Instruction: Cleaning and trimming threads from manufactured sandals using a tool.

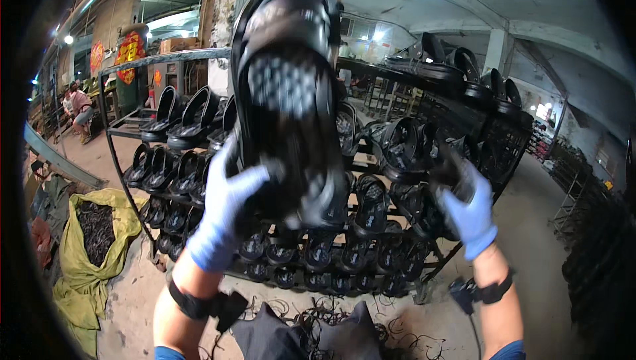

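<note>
A black sandal [281, 85] with a dotted footbed is held up close in front of me, blurred by motion. My left hand [232, 191], in a blue glove, is closed on its lower left side, with the thumb across it. The sandal's lower end is smeared, and I cannot tell whether a second one is there. My right hand [469, 204], also blue-gloved, is beside the right part of a shoe rack [165, 57]. Its dark, blurred fingers are apart from the thumb, near black sandals [401, 145] on the rack, and nothing plainly shows in them.
Rows of black sandals fill the rack's tiers, and more stand on its top right. A yellow-green sack [122, 221] of dark strips lies on the left. Dark strips [414, 333] litter the floor near my legs. A person [81, 108] sits far left.
</note>
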A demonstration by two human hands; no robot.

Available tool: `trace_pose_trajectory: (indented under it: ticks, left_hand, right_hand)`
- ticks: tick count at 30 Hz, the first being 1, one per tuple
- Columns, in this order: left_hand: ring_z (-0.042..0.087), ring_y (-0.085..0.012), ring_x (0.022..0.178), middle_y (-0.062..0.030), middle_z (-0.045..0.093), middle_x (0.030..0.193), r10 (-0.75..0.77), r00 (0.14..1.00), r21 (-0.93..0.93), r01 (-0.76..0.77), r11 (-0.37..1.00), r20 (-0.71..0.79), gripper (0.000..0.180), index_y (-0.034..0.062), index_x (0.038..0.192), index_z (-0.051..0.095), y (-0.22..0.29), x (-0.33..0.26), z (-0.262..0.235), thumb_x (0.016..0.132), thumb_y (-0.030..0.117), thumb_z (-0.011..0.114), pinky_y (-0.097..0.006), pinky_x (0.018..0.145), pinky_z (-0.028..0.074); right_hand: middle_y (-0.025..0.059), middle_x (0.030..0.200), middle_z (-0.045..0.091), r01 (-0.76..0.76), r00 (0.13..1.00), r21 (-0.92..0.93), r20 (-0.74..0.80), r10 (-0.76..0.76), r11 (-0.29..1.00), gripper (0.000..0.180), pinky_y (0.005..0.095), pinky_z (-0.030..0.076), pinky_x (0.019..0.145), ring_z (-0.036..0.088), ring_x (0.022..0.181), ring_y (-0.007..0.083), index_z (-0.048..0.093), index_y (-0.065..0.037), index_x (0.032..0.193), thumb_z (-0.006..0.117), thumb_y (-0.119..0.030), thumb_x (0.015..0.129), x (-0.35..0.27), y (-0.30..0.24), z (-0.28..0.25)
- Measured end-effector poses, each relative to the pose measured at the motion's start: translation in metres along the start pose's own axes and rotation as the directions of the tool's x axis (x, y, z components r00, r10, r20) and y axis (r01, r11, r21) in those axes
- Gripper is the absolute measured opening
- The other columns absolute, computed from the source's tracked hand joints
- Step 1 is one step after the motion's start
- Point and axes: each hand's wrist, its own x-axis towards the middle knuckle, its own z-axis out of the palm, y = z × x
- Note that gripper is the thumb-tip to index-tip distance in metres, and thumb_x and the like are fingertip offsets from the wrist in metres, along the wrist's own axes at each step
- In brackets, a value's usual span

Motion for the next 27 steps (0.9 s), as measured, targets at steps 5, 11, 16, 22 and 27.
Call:
trace_pose_trajectory:
  ticks: [5, 11, 16, 22, 27]
  left_hand:
    - [0.067, -0.0166, 0.086, -0.0097, 0.068, 0.096, 0.276, 0.958, 0.246, -0.287, 0.926, 0.076, 0.023, -0.0015, 0.107, 0.062, 0.038, 0.086, -0.027, 0.089, 0.011, 0.056, -0.029, 0.075, 0.054]
    - [0.062, -0.0237, 0.104, -0.0148, 0.063, 0.114, 0.607, 0.791, 0.505, -0.493, 0.708, -0.079, 0.034, -0.0053, 0.122, 0.054, 0.068, 0.090, -0.168, 0.094, 0.014, 0.048, -0.038, 0.091, 0.052]
    - [0.065, -0.0256, 0.097, -0.0157, 0.060, 0.116, 0.437, 0.798, 0.272, -0.350, 0.896, -0.414, 0.044, 0.0013, 0.130, 0.049, 0.087, 0.028, -0.272, 0.090, 0.019, 0.052, -0.036, 0.072, 0.060]
    - [0.059, -0.0160, 0.059, -0.0044, 0.065, 0.080, 0.056, 0.740, 0.192, 0.101, 0.976, -0.670, 0.021, 0.0077, 0.098, 0.064, 0.093, 0.015, -0.385, 0.085, 0.022, 0.056, -0.030, 0.045, 0.044]
    - [0.047, -0.0162, 0.049, -0.0020, 0.058, 0.066, -0.145, 0.654, 0.077, 0.298, 0.951, -0.742, 0.022, 0.0150, 0.084, 0.062, 0.071, 0.080, -0.435, 0.079, 0.036, 0.063, -0.029, 0.046, 0.038]
  right_hand:
    - [0.0123, 0.121, 0.060, 0.277, 0.941, -0.365, -0.084, -0.328, 0.889, 0.059, 0.0297, 0.045, 0.095, 0.058, 0.109, 0.0172, 0.047, 0.000, 0.132, 0.067, 0.002, 0.077, 0.090, -0.002, -0.038]
    - [0.0189, 0.139, 0.045, 0.271, 0.897, -0.861, 0.064, -0.438, 0.430, 0.084, 0.0369, 0.034, 0.108, 0.044, 0.128, 0.0311, 0.036, -0.002, 0.140, 0.078, -0.016, 0.069, 0.187, 0.028, -0.081]
    - [0.0172, 0.137, 0.046, 0.267, 0.952, -0.936, 0.219, -0.214, 0.228, 0.088, 0.0395, 0.036, 0.105, 0.044, 0.127, 0.0340, 0.035, -0.007, 0.141, 0.079, -0.017, 0.066, 0.243, 0.080, -0.130]
    - [0.0165, 0.138, 0.044, 0.251, 0.918, -0.951, 0.176, -0.354, 0.179, 0.081, 0.0395, 0.033, 0.107, 0.043, 0.127, 0.0328, 0.037, -0.007, 0.139, 0.072, -0.002, 0.066, 0.251, 0.138, -0.119]
    - [0.0175, 0.137, 0.046, 0.243, 0.872, -0.947, 0.119, -0.475, 0.209, 0.069, 0.0396, 0.031, 0.108, 0.043, 0.127, 0.0316, 0.041, -0.003, 0.136, 0.066, 0.002, 0.071, 0.211, 0.118, -0.131]
